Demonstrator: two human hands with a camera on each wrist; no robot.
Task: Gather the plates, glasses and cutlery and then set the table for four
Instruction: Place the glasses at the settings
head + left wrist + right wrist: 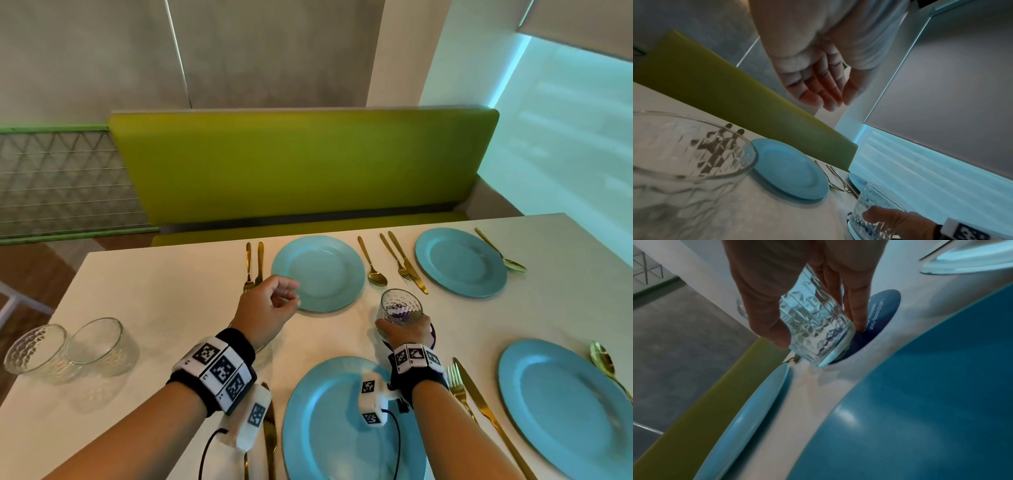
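Note:
Four blue plates lie on the white table: far left, far right, near left, near right. Gold cutlery flanks each plate. My right hand grips a textured glass, thumb and fingers round its lower wall. In the right wrist view the glass is tilted, its base just over a dark blue coaster. My left hand hovers by the far left plate, loosely curled and empty. Another glass stands right under that wrist.
Two more glasses stand near the table's left edge. A green bench runs along the far side. A window wall closes off the right. Bare tabletop lies between the left glasses and the plates.

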